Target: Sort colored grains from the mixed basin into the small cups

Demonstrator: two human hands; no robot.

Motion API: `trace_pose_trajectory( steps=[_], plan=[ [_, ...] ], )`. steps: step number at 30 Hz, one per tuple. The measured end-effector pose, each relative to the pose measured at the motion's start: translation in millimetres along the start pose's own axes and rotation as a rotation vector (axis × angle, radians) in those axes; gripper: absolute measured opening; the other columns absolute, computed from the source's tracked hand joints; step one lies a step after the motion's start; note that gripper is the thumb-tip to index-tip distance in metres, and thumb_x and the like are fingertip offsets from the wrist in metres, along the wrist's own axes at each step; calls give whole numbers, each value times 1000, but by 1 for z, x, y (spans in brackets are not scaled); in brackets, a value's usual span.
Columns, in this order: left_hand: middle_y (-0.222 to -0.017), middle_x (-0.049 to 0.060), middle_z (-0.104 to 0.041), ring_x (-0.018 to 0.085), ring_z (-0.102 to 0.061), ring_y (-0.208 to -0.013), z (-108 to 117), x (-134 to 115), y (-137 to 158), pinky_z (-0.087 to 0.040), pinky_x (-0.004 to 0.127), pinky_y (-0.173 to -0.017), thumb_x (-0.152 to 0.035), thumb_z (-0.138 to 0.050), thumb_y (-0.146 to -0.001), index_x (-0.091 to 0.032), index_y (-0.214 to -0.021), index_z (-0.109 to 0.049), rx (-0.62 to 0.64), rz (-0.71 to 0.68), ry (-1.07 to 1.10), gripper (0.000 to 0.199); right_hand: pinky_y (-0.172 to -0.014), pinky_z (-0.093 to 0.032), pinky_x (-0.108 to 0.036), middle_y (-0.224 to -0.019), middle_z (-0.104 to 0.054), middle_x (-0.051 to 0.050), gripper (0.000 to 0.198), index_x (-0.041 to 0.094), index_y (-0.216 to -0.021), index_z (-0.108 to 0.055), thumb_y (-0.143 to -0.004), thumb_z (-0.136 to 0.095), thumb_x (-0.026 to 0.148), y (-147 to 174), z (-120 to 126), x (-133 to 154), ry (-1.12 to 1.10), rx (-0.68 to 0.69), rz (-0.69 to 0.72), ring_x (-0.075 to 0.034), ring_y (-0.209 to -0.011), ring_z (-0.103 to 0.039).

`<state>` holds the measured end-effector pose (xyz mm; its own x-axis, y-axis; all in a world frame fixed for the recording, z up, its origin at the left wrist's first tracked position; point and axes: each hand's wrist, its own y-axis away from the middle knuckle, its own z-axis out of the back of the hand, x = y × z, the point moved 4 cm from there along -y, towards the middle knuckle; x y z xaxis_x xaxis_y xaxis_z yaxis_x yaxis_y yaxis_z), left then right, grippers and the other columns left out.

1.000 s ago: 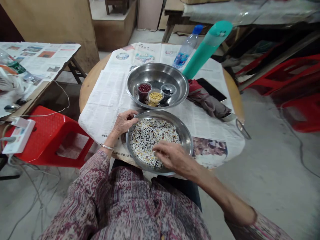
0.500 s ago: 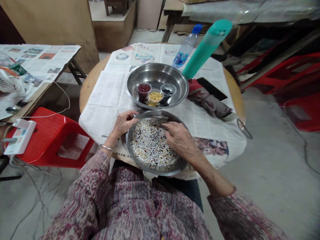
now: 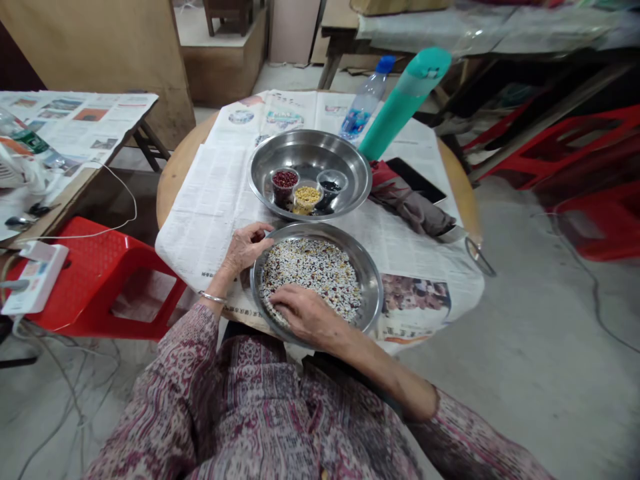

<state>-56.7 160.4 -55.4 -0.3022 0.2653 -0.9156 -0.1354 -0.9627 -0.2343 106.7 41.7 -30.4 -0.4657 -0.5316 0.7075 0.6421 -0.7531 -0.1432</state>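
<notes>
Right hand point(image 3: 306, 313) has swung from far side to near-left of mixed grains point(image 3: 323, 267), fingers bunched, contents unclear; left hand point(image 3: 244, 248) curls loosely at basin point(image 3: 371, 283) rim, grip untellable; grains apparently still being worked.

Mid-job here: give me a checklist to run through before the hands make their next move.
1. Near basin resting on the newspaper: ok.
2. Left hand at the near basin's rim: ok.
3. Right hand down at the grain mix: ok. Anything pinched: cannot tell, fingertips not clear.
4. Grain mix all one colour: not ok; white, black, red and yellow pieces mingle.
5. Red-filled cup, yellow-filled cup and dark-filled cup inside the far basin: ok.
6. Bottle capped: ok.
</notes>
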Motion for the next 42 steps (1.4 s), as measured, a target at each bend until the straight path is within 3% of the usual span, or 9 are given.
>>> trace_pose_trajectory(
  steps=[6,9,13,17,21,27,35,42],
  plan=[
    [-63,-5,-52,8,-44,-57,0,0,1,-36,21,-56,-19,-69,-75,-17,-94,-73,-3,7,1,20,-98,-54,-46,-111,-72,-10,27,21,-108,-72,-91,-51,18,8,56,-56,208,-311,-169,-24,-105,-66],
    [-62,-6,-51,8,-44,-57,0,-2,1,-36,21,-56,-20,-69,-75,-17,-94,-73,-2,10,-3,20,-105,-49,-51,-121,-69,-15,31,18,-116,-71,-96,-50,29,4,69,-67,380,-388,-210,-29,-117,-61],
    [-62,-5,-52,9,-45,-57,2,-6,2,-37,21,-56,-21,-67,-76,-17,-95,-72,11,4,-20,19,-112,-38,-62,-152,-51,-15,52,22,-144,-51,-100,-42,48,-9,45,-65,563,-200,-195,-35,-143,-40],
    [-61,-6,-51,8,-44,-56,2,-7,2,-37,20,-56,-21,-68,-76,-16,-94,-72,7,15,-21,20,-117,-30,-64,-164,-31,-14,65,22,-158,-28,-101,-35,54,-16,17,-58,606,-76,-185,-34,-154,-21],
    [-62,-6,-51,8,-44,-57,2,-6,1,-38,20,-57,-21,-68,-75,-16,-94,-73,-2,22,-17,20,-118,-26,-65,-165,-27,-17,68,17,-157,-30,-101,-36,55,-16,4,-45,598,-10,-105,-35,-155,-17],
    [-62,-6,-50,8,-44,-57,1,-4,1,-37,20,-56,-21,-67,-75,-15,-95,-73,-5,17,-23,21,-123,-23,-57,-162,-35,-14,61,16,-154,-37,-102,-40,46,-6,-13,-22,554,102,166,-30,-155,-20],
    [-62,-6,-50,8,-44,-57,1,-4,1,-38,21,-57,-20,-67,-76,-16,-95,-73,-4,14,-27,21,-125,-15,-62,-160,-40,-12,61,18,-153,-38,-101,-44,48,-15,-4,-30,536,141,301,-29,-154,-24],
    [-61,-6,-50,9,-44,-56,2,-7,1,-37,22,-56,-20,-67,-76,-17,-94,-73,5,13,-15,19,-121,-21,-63,-160,-40,-9,53,25,-150,-43,-101,-44,44,-22,24,-55,643,29,83,-31,-153,-26]
  ],
)
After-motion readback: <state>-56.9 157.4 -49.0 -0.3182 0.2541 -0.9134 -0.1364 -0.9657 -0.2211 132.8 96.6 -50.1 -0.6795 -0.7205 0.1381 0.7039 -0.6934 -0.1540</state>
